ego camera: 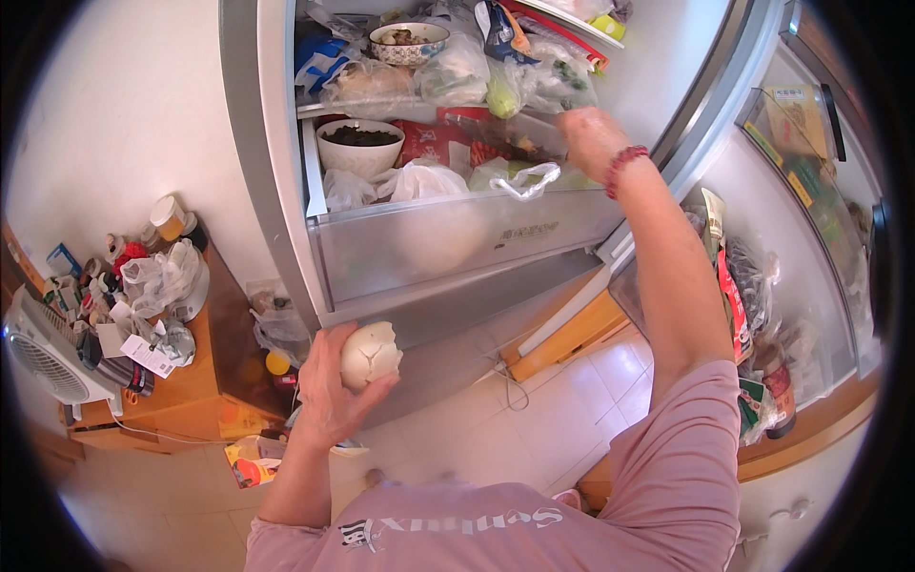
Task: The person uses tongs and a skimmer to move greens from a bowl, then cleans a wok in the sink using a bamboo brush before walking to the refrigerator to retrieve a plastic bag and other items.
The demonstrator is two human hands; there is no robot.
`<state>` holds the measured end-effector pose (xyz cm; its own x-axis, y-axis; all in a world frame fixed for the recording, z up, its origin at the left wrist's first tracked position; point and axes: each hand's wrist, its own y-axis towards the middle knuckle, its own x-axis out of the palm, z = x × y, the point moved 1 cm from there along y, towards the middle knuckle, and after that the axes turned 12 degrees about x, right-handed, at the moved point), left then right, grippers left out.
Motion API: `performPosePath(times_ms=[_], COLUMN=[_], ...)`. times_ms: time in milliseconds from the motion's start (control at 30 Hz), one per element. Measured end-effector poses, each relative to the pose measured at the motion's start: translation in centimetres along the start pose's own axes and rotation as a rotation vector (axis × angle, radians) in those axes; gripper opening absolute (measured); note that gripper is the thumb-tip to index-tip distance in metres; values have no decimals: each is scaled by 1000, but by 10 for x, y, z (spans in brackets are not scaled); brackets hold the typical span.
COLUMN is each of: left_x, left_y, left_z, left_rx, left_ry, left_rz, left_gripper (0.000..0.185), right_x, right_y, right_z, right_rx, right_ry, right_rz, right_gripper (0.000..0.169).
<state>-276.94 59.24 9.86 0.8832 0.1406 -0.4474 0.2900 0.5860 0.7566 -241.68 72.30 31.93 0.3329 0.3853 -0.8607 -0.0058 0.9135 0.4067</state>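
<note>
In my left hand (332, 390) is a pale, round steamed bun (368, 355) with a cracked, broken top, held outside the fridge in front of the lower drawer. My right hand (595, 139) reaches into the pulled-out fridge drawer (400, 250). Its fingers close on the right end of a clear plastic bag (532, 136), whose contents are hard to make out; the fingertips are hidden. To the left in that drawer are a white bowl (357, 151) of dark leafy food, a red printed packet (432, 143) and a white plastic bag (429, 180).
Above the drawer, a shelf carries a patterned bowl (409, 48) and several filled plastic bags (454, 75). The open fridge door (800, 236) with loaded racks stands at right. At left, a wooden cabinet (236, 343) holds a white fan (53, 357) and clutter.
</note>
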Motion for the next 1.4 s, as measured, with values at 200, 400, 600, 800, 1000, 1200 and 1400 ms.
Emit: performPosePath(times_ms=[200, 400, 600, 800, 1000, 1200, 1400], left_x=[2, 3, -2, -22, -43, -56, -74], left_y=[2, -3, -10, -14, -49, -117, -156], left_z=[2, 3, 33, 65, 67, 55, 42], left_rx=[16, -96, -172, -333, -464, -644, -863], left_ry=[-32, -132, -554, -956, -1156, -1326, -1076], left_rz=[45, 57, 227, 16, -34, 147, 169], left_gripper=[63, 57, 53, 40, 75, 58, 40], right_x=[-6, -36, -64, -67, -40, -21, 10], right_y=[-34, -84, -175, -244, -257, -242, -220], right_z=[30, 40, 8, -35, -96, -158, -230], right_rx=[124, 266, 167, -246, -735, -1027, -1108], right_ry=[589, 804, 818, 682, 891, 1017, 1063], right_rz=[222, 356, 723, 901, 716, 672, 499], right_gripper=[5, 9, 8, 14, 14, 13, 20])
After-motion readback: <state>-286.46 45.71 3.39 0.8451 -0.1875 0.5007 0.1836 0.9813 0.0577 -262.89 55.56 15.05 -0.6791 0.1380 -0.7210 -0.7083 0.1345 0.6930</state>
